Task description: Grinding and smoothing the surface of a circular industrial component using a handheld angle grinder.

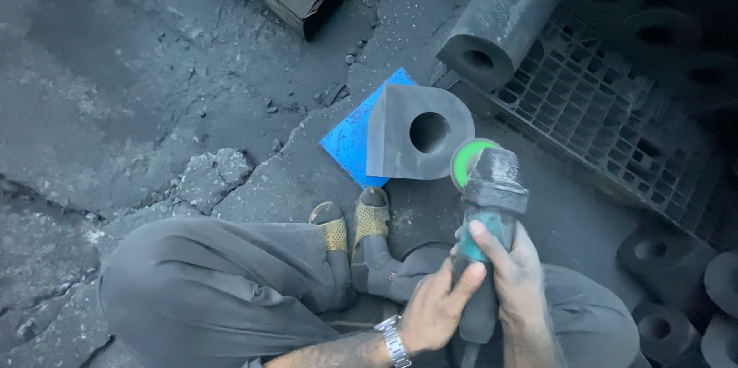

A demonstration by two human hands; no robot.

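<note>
While both hands clasp the angle grinder [489, 214], the left hand [434, 308] wrapped low on its body and the right hand [516, 276] gripping higher, its green disc [465, 159] sits just beside the dark block [400, 133] with a round hole, resting on a blue sheet [350, 137] on the floor. Grinding that edge looks under way; steady, level pressure seems needed next.

Just one view here, head-mounted, looking steeply down past the knees onto the floor [115, 68]. Pretty close in: lap and both hands fill the bottom edge, feet mid-frame, dark grating [615, 122] running off to the upper right.
</note>
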